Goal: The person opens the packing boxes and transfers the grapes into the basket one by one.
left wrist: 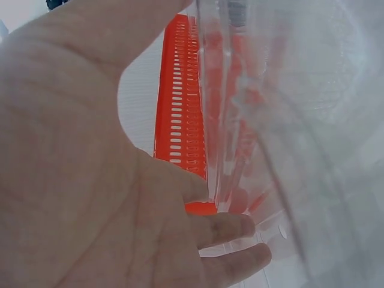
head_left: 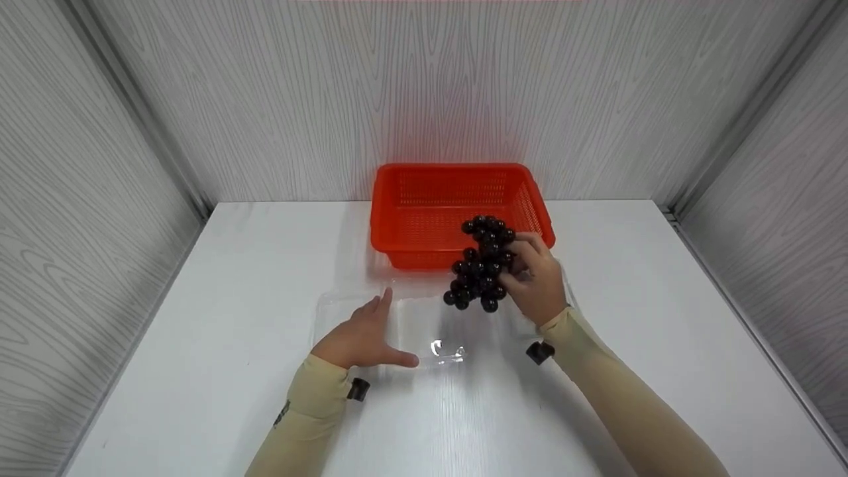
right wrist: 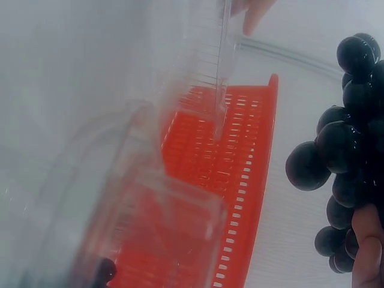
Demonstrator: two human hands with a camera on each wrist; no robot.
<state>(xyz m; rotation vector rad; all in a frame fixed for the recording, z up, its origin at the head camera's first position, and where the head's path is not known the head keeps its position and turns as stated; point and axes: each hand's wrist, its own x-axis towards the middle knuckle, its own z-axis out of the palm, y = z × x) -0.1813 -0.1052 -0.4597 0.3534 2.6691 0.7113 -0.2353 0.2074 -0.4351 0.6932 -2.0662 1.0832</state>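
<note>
Grapes (head_left: 482,268), round, near-black and glossy, hang bunched between pinching fingers (head_left: 530,241) of the right hand (head_left: 538,281), left hand (head_left: 361,339) spread.

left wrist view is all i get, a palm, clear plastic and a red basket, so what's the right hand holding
Observer: The right hand holds a bunch of dark grapes.
Operator: and the red one, where is it
Observer: The basket is at the far side of the white table.
Operator: plastic too
Observer: In the head view, the clear plastic lies on the near side of it.
</note>
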